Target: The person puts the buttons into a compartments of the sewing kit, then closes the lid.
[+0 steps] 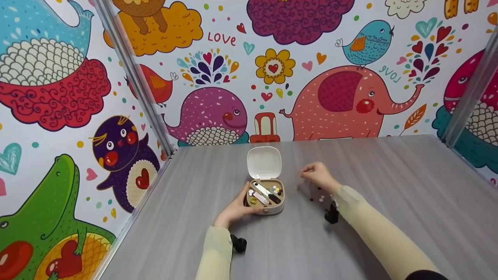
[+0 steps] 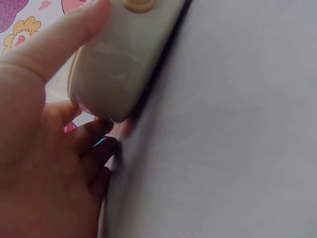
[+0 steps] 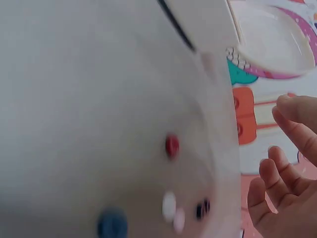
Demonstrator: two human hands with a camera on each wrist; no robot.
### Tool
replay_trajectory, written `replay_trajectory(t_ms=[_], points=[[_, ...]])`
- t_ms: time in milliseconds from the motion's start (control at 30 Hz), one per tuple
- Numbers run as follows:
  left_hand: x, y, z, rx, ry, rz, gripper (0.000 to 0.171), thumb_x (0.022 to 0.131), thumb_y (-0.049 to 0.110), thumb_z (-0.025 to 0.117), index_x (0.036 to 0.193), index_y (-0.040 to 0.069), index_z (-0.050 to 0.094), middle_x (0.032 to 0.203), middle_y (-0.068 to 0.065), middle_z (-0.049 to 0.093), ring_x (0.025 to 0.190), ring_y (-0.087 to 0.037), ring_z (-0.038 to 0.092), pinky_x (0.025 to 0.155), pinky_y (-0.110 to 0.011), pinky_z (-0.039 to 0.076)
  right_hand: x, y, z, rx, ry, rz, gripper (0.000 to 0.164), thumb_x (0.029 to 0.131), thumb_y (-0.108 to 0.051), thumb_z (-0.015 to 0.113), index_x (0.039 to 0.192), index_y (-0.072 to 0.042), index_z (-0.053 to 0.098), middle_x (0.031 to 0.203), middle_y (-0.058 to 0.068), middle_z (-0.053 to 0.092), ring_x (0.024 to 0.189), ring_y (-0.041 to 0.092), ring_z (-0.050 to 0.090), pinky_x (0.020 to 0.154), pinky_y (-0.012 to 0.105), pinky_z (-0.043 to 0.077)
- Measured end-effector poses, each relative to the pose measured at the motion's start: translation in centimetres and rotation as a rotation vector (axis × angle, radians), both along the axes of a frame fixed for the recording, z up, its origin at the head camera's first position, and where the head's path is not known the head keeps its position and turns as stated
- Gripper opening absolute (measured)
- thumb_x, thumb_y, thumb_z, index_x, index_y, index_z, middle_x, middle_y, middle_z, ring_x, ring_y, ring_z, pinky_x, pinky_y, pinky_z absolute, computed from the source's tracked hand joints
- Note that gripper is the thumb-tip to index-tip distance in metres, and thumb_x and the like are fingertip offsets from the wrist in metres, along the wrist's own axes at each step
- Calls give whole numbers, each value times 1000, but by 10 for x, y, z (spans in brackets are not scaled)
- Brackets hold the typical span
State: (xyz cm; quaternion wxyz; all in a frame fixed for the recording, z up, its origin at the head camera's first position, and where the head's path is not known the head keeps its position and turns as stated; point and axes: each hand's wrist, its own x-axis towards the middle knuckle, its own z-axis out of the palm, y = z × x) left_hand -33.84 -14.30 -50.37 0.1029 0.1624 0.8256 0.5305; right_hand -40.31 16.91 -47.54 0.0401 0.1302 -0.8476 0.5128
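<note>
The left hand is gripping the box, thumb on its front; the box is resting on the bench, its lid standing open, slim tools lying inside. The right hand is hovering near loose buttons, thumb and forefinger close together; whether they're pinching anything, I cannot tell.

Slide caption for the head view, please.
Left hand grips an open box; right hand hovers near small loose pieces.
</note>
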Motion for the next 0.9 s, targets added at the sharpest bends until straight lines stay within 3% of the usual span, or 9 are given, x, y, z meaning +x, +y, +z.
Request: replay_trajectory(t_ms=[267,533,900], points=[[0,-1,-2,1,3,0,115,77,32,83,155,4,3,158,-24,9,143,-42,13,115,-52,14,1,30,-13,37,-54,-5,19,85,0,65,99,13,71,88,21,71,61,10,53,54,21,44],[-1,-1,-5,69,-27,-7,112,78,23,82,155,4,4,159,-24,8,144,-39,10,116,-50,12,3,37,-19,175,-7,-56,14,83,-1,69,93,8,75,87,16,73,73,13,64,61,24,50],[-1,0,-2,54,-13,-10,111,79,24,82,155,3,3,159,-23,8,144,-39,10,116,-51,12,5,42,-22,269,-4,-83,14,79,3,70,92,7,75,88,17,73,75,18,64,65,34,54]])
